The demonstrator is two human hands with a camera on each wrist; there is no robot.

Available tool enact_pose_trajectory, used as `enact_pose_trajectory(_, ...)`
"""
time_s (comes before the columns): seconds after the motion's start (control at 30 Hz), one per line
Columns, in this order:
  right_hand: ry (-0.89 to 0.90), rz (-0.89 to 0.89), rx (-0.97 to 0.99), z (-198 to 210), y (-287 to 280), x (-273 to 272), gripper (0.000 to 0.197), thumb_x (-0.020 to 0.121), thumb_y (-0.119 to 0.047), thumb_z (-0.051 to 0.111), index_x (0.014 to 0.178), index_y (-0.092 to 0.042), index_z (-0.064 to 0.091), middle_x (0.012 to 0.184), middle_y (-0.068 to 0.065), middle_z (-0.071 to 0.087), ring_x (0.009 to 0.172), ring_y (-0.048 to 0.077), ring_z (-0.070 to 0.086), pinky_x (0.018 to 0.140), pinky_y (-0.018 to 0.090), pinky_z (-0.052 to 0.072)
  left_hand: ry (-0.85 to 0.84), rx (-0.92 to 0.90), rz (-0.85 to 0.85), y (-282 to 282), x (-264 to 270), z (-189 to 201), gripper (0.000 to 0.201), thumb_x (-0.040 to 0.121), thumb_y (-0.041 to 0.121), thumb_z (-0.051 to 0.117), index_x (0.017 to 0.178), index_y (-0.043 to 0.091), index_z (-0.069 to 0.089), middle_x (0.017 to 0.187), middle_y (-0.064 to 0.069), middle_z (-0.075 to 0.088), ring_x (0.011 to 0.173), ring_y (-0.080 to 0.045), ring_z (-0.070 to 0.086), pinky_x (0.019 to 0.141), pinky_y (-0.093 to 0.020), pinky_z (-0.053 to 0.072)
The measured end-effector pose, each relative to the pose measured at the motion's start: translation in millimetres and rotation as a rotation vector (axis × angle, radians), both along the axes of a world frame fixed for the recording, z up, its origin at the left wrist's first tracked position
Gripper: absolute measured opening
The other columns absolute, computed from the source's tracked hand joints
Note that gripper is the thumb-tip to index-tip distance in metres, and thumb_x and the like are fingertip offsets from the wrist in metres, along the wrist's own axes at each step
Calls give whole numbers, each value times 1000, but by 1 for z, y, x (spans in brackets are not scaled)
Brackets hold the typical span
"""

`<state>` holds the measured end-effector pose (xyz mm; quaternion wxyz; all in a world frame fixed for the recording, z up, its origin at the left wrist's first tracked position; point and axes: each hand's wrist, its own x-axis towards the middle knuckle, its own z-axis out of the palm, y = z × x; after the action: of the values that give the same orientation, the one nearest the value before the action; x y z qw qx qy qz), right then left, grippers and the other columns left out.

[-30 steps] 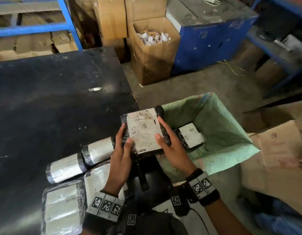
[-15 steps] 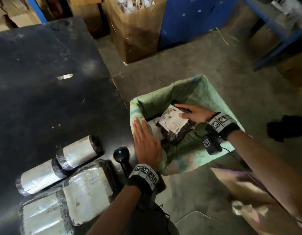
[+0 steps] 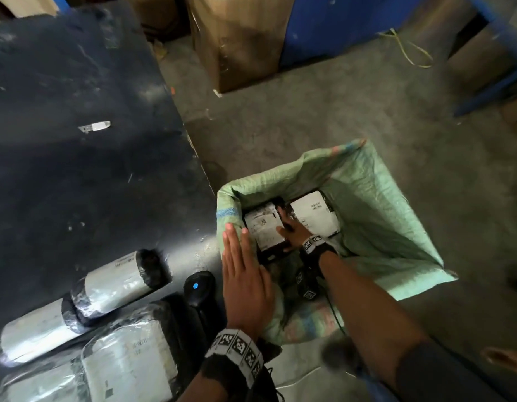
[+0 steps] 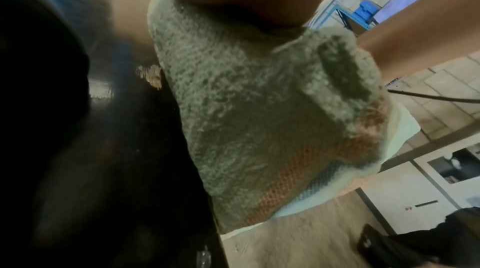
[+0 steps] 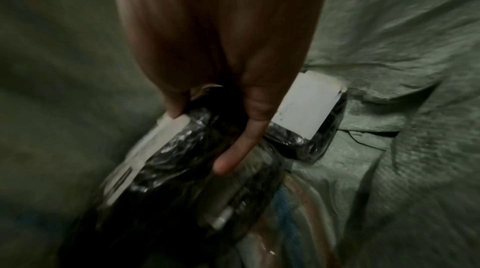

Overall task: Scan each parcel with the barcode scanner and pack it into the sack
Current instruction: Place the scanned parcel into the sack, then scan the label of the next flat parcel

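A green woven sack point(image 3: 376, 216) stands open on the floor beside the black table point(image 3: 77, 184). My right hand point(image 3: 292, 230) reaches deep inside it and grips a black-wrapped parcel point(image 3: 264, 227) with a white label. In the right wrist view the hand point(image 5: 202, 139) has its thumb on the label edge and its fingers round the parcel point(image 5: 166, 161). A second labelled parcel point(image 3: 313, 216) point(image 5: 306, 106) lies at the sack's bottom next to it. My left hand point(image 3: 242, 274) lies flat, fingers straight, on the sack's near-left rim point(image 4: 259, 108). The black barcode scanner point(image 3: 197, 285) rests on the table.
Several wrapped parcels lie at the table's near-left corner, two roll-shaped point(image 3: 118, 278) point(image 3: 33, 332) and a flat one point(image 3: 129, 367). A brown carton point(image 3: 239, 44) and a blue cabinet point(image 3: 338, 27) stand on the floor beyond the sack. A scrap of tape point(image 3: 96, 126) lies mid-table.
Both hands held the parcel above the table edge a second ago. The right hand has carried it down into the sack, and the left has let go and settled flat on the rim.
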<state>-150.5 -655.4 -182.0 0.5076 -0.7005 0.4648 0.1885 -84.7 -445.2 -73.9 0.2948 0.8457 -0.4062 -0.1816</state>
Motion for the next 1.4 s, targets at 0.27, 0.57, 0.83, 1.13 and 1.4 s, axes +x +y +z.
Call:
enact_pose_trajectory(0.27,363,316,-357,-43,16,1,73,95,-42,32,157,-35,-6,165,14,7,142,44,27,112,51,26,-20,70,-28,0,13,-1,88,85,17,56,161,8,13,170,-14,-8,158,-29,-6,126,-53,16)
enact_pose_trajectory(0.57,218,266,-373,98,-13,46,43,100,-40,41,127,-15,65,133,16,62,120,34,59,102,40,46,185,-2,-113,21,53,24,74,90,47,44,157,19,30,162,-8,31,146,-24,34,119,-44,34)
enact_pose_trajectory(0.83,-476,49,-418,209,114,63,30,94,-42,57,116,-25,68,84,-4,73,78,17,71,81,42,57,77,-151,283,167,122,58,55,93,46,48,143,22,52,125,-5,65,116,-22,58,98,-38,49)
enact_pose_trajectory(1.13,-169,369,-428,131,242,83,66,95,-47,53,151,-19,33,128,24,58,123,38,51,107,40,33,73,82,352,295,84,10,82,88,81,29,157,39,19,165,0,25,155,-21,12,126,-47,19)
enact_pose_trajectory(1.4,-76,62,-296,78,260,72,77,93,-54,48,156,-22,16,145,31,43,133,44,44,113,46,33,151,82,345,317,49,-20,87,88,75,50,158,49,6,170,7,-9,156,-13,-16,127,-45,1)
